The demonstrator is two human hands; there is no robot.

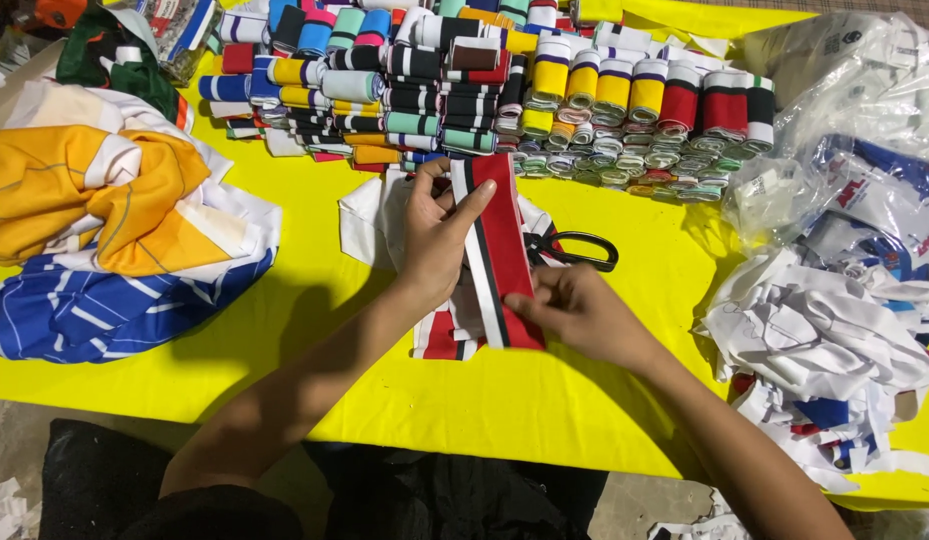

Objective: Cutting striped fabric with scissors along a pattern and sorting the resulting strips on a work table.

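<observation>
A red knit strip [506, 240] with black and white edge stripes lies stretched over a small stack of white and red pieces [440, 338] on the yellow table [314, 300]. My left hand [432, 232] grips the strip's far part, fingers pressed along its left edge. Near the strip's close end, my right hand [574, 308] pinches its right side. Black-handled scissors [574, 250] lie just right of the strip, partly hidden beneath it.
Several rows of rolled striped knit bands [504, 90] fill the table's far side. Folded orange, white and blue garments [104, 230] sit at left. Clear plastic bags [864, 150] and a heap of white fabric scraps [824, 350] crowd the right.
</observation>
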